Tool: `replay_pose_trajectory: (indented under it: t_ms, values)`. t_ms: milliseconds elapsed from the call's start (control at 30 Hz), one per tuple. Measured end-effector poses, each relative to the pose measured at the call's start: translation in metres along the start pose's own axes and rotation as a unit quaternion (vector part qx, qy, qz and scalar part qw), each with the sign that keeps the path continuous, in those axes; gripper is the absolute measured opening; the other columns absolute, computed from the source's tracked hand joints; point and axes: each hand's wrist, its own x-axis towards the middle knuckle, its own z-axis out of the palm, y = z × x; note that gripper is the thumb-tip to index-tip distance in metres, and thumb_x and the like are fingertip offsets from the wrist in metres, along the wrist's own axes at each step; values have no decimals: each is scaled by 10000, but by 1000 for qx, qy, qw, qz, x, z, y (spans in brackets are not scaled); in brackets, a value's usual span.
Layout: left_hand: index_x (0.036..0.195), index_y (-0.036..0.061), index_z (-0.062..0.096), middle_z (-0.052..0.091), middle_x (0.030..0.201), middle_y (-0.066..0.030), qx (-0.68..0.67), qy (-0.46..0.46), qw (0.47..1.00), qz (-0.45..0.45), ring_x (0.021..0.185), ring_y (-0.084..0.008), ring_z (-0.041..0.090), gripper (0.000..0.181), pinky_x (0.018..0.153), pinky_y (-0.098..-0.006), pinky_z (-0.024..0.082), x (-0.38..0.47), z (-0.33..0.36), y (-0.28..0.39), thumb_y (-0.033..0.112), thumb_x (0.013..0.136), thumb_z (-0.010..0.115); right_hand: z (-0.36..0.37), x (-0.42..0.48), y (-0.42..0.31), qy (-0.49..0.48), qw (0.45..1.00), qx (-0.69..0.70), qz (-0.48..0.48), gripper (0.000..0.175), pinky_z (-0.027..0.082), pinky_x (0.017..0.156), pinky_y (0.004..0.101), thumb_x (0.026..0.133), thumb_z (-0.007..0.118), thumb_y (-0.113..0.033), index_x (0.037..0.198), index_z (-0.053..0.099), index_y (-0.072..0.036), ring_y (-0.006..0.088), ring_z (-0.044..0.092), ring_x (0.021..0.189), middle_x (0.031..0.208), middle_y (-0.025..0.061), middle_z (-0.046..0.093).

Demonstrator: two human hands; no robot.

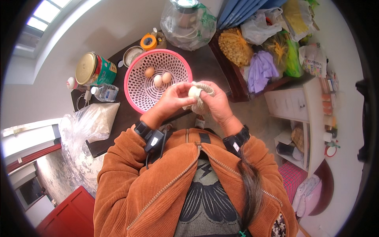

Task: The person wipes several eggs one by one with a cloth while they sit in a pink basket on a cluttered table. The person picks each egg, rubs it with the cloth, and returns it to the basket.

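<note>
My left hand (177,96) grips a pale egg (194,92) between its thumb and fingers, just beyond the near right rim of a pink plastic basket (137,56). A knobbly grey-beige cloth (200,108) is bunched around the egg's right side, and my right hand (217,102) pinches it with the thumb across the front. Part of the egg is hidden by the cloth and fingers. Inside the basket lie a brown egg (149,72), a paler egg (158,81) and a light brown egg (166,77), the last two touching.
Under the basket is a dark table (204,63). To its left stand a large jar (96,69), a plastic bottle (107,92) and a bag of white grains (103,120). Orange tape (148,42) and a bagged appliance (188,25) are behind. Several bags surround a purple bag (262,71) at right.
</note>
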Motion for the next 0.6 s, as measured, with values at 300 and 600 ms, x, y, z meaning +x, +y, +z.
replay_pose_trajectory:
  t_ms: [300,600]
  values:
    - [1311,21,525,616,1228,-83,-130,-16,990,-48,1097,-189,630,490,947,-286,522,-11,-3,6,133,883,736,-10,5,6,35,990,119,67,212,568,855,317,1012,540,-109,1185,593,2,164,666,945,1086,88,674]
    - [1269,57,573,622,1155,-59,221,46,968,106,1063,-144,612,520,868,-270,521,-3,-8,-2,42,801,800,-10,5,7,0,980,176,96,271,562,895,336,1014,552,-148,1232,573,11,186,664,1005,1137,102,664]
